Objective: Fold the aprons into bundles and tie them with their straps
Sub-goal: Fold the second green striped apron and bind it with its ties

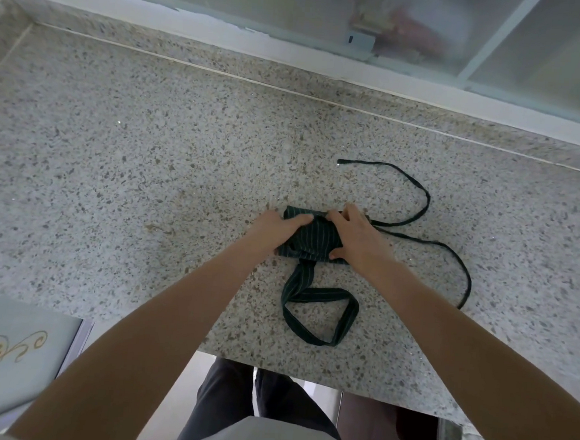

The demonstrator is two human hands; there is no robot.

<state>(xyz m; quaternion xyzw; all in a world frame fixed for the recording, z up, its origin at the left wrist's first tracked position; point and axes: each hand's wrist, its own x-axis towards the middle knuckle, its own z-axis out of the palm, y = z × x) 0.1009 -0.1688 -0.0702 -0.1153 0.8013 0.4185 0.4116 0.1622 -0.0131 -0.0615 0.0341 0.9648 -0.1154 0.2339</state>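
With the bundle [315, 237] mid-counter [147, 175], pinned by left hand [274, 227] and gripped by right hand [357, 240], keep it squeezed tight, then draw the thin straps [423, 208] from the right around before knotting.

- apron [315, 237] ends hidden under both hands [359, 238]
- shapes behind frosted window [391, 24] too blurred to tell
- counter [113, 173] cut off left and right
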